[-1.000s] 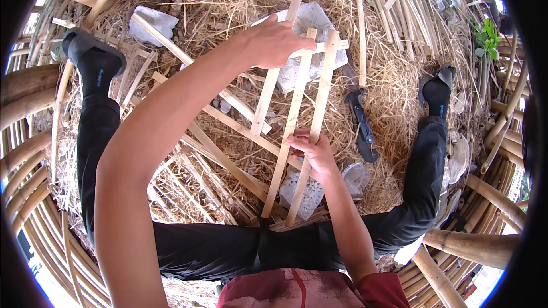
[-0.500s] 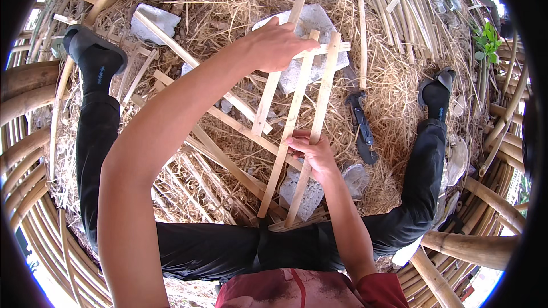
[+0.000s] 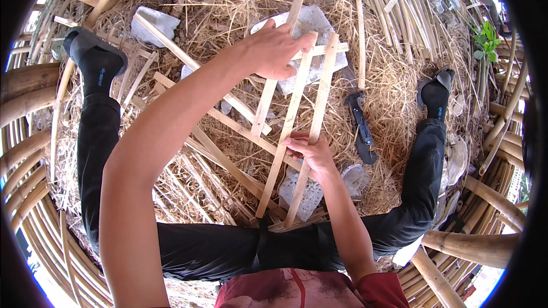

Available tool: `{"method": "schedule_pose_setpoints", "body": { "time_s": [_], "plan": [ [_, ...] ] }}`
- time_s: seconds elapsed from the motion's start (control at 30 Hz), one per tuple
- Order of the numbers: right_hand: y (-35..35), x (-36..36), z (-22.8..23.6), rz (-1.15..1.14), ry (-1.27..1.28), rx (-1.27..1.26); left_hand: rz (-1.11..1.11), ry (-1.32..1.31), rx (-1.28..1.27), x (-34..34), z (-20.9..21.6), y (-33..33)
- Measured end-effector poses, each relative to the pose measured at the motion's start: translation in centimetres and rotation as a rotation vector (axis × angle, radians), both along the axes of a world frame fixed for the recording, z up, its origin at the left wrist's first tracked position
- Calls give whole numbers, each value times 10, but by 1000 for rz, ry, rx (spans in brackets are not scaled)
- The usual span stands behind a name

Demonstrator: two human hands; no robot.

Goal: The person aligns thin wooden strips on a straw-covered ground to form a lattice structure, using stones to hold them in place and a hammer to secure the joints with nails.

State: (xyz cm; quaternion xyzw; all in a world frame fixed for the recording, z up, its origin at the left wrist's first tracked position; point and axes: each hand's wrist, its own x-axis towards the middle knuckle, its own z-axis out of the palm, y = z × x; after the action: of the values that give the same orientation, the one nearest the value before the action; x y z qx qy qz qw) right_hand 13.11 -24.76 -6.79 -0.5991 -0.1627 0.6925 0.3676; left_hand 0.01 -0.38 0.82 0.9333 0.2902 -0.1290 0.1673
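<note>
Two long pale bamboo slats, the middle slat [image 3: 292, 102] and the right slat [image 3: 324, 88], slant side by side across a short crosspiece [image 3: 341, 48] near their upper ends. A third slat [image 3: 264, 108] runs to their left, partly hidden under my left hand. My left hand [image 3: 274, 51] is over the crosspiece, fingers spread, its fingertips at the top of the middle slat. Lower down, my right hand [image 3: 311, 151] is closed around the right slat, its thumb and fingertips against the middle slat. A pale stone block [image 3: 311, 17] sits beneath the upper ends.
A dark-handled tool [image 3: 361, 128] lies on straw right of the slats. Loose slats [image 3: 222, 162] cross the ground at left; many thin strips [image 3: 388, 11] lie at upper right. My outstretched legs flank the work. A porous stone [image 3: 305, 194] lies below the slats.
My left hand's fingers have loosened and spread, with the thumb side dropping away from the slats. The slat tops shifted slightly left. My right hand keeps its grip.
</note>
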Motion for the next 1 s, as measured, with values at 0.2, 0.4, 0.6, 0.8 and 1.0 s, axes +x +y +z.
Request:
{"method": "schedule_pose_setpoints", "body": {
  "time_s": [0.2,0.4,0.6,0.8,1.0],
  "plan": [
    [-2,-2,-1,-7,7,5,54,-172,160,-7,-23,-20],
    [-1,0,-7,33,-21,9,66,-88,118,-3,-19,-28],
    [-2,2,-2,12,-1,23,72,-126,187,0,-15,-38],
    [-14,23,27,-86,-411,49,93,-19,169,4,-8,-43],
    [-51,89,58,-71,-623,142,99,-89,298,6,-32,-45]
  ]
}}
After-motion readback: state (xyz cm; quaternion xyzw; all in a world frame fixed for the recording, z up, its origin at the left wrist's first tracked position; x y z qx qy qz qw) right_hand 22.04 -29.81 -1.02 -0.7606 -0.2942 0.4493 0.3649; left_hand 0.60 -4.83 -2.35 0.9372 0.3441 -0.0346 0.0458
